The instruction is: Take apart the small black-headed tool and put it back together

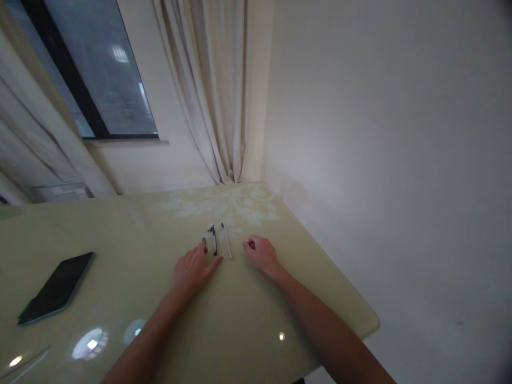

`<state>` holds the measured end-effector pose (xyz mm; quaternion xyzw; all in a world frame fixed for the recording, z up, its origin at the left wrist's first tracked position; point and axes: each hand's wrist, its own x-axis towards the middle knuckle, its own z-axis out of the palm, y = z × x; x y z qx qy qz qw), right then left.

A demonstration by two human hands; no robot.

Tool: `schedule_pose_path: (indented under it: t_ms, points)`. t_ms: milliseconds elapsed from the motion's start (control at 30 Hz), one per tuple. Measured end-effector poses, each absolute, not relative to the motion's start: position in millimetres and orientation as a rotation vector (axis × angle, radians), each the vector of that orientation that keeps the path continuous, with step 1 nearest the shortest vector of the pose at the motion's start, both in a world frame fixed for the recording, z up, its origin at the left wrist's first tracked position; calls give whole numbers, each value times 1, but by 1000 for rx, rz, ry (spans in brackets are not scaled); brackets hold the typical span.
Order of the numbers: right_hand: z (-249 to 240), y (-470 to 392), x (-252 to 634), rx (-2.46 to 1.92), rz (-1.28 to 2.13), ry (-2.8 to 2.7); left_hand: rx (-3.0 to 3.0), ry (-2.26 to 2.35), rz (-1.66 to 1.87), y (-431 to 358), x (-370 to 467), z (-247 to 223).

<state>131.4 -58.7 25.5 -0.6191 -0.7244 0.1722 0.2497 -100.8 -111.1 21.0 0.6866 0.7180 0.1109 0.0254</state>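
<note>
My left hand (192, 269) rests on the table with its thumb stretched out and away from the fingers. Its fingertips are at the near end of a small dark object (204, 241), partly hidden by them; I cannot tell its kind. Just right of it lies a razor (215, 242) with a dark head and slim handle. Beside the razor is a thin white toothbrush (227, 242), its dark-tipped end pointing away from me. To the right of these, my right hand (262, 253) is closed with fingers curled in; whatever they may hold is hidden.
A dark tablet (58, 288) lies on the left of the glossy pale green table (224, 330). A wall (380, 160) runs along the table's right side. Beyond the far edge hang curtains (218, 85) beside a window (104, 64). Lamp reflections show on the tabletop.
</note>
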Motion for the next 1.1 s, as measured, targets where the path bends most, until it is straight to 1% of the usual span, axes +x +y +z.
schedule_pose_path:
  t_ms: [300,800,967,1100]
  points:
    - [23,-55,133,-1684,481,-1989,2066,2304,165,-98,-68,29]
    - [22,-56,138,-1656,483,-1981,1911,2343,218,-93,-64,28]
    - [22,-56,139,-1553,546,-1950,1865,2406,349,-98,-66,34]
    - [27,-60,135,-1270,750,-1861,1923,2379,572,-110,-55,41]
